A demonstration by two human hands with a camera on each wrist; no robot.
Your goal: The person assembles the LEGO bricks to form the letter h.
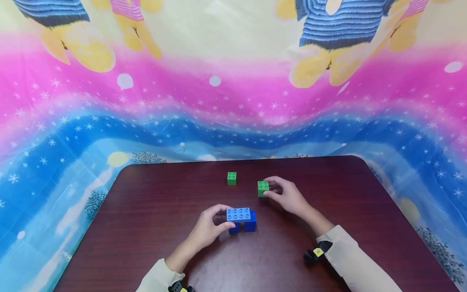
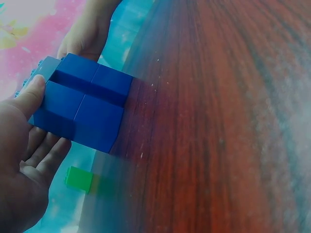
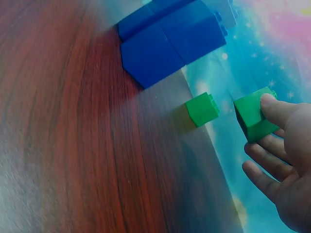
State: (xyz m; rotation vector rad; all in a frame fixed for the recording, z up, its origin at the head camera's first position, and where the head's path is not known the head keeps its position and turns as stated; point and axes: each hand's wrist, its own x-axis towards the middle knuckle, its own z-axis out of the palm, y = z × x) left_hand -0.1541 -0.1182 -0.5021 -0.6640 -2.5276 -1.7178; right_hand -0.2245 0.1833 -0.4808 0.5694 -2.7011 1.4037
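My left hand [image 1: 208,228] pinches the end of a light blue building brick [image 1: 238,214] with two rows of studs. It bridges two stacks of dark blue bricks [image 2: 97,116], which stand upright on the table with a gap between them. One dark blue stud row shows past the light blue brick's right end. My right hand [image 1: 288,198] pinches a small green brick [image 3: 255,116] between thumb and fingers, studs up, held over the table beyond and right of the blue structure. A second green brick [image 1: 232,178] sits on the table farther back, to the left of the held one.
The dark red wood-grain table [image 1: 153,202] has rounded far corners. Behind it and at its sides hangs a colourful printed cloth [image 1: 233,101]. A black wrist device [image 1: 316,252] is strapped at the right sleeve, and another sits at the left sleeve.
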